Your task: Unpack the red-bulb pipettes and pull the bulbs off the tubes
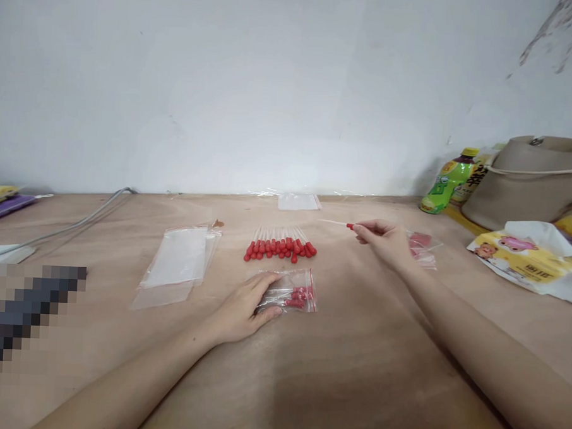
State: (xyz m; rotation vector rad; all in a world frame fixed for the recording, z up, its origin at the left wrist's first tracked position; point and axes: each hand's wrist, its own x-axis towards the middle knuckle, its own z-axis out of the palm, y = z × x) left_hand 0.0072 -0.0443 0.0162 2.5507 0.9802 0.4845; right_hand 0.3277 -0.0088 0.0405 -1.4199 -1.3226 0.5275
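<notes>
My left hand (244,307) lies on the table, with thumb and fingers holding the left end of a clear zip-lock bag (306,284). Inside that bag are several droppers (297,297) with red bulbs, their tubes pointing left. Above the table at the right, my right hand (380,236) pinches a single dropper (350,226) by its red bulb, its thin pale tube pointing left. Between the hands and farther back, a row of droppers (279,246) lies side by side, red bulbs toward me and clear tubes toward the wall.
Flat empty zip-lock bags (177,260) are stacked at left. Another bag (298,202) lies by the wall. Right of my right hand is a filled bag (422,246). Farther right are a green bottle (446,183), a beige handbag (534,181) and a yellow-and-white package (525,256). A grey cable (87,218) crosses the left.
</notes>
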